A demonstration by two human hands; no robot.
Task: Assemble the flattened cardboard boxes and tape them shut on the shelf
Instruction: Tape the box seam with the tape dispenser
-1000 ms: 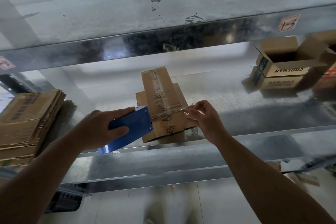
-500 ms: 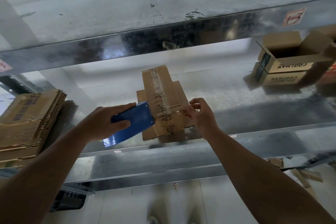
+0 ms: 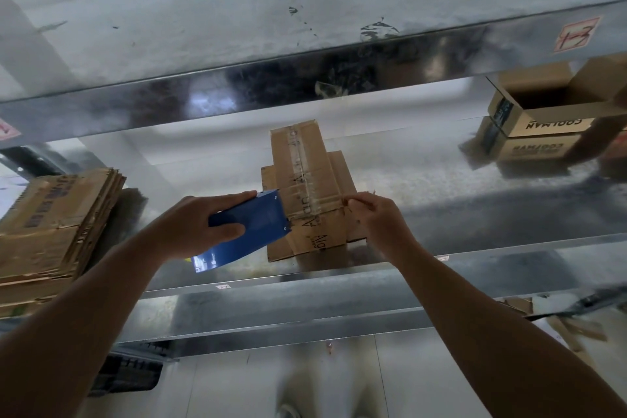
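Note:
A small brown cardboard box (image 3: pixel 305 180) stands on the metal shelf (image 3: pixel 441 254), its side flaps spread and a strip of clear tape running along its top seam. My left hand (image 3: pixel 196 224) grips a blue tape dispenser (image 3: pixel 251 231) pressed against the box's left side. A band of clear tape (image 3: pixel 315 204) stretches from the dispenser across the box. My right hand (image 3: pixel 376 217) pinches the free end of that tape at the box's right edge.
A stack of flattened cardboard boxes (image 3: pixel 51 224) lies at the shelf's left end. Two open boxes printed "COOLMAN" (image 3: pixel 539 125) are stacked at the far right. An upper shelf (image 3: pixel 305 78) overhangs the work area. Cardboard scraps (image 3: pixel 559 322) lie lower right.
Both hands have shifted slightly up and in against the box. The tape band between the dispenser and my right hand now lies across the box.

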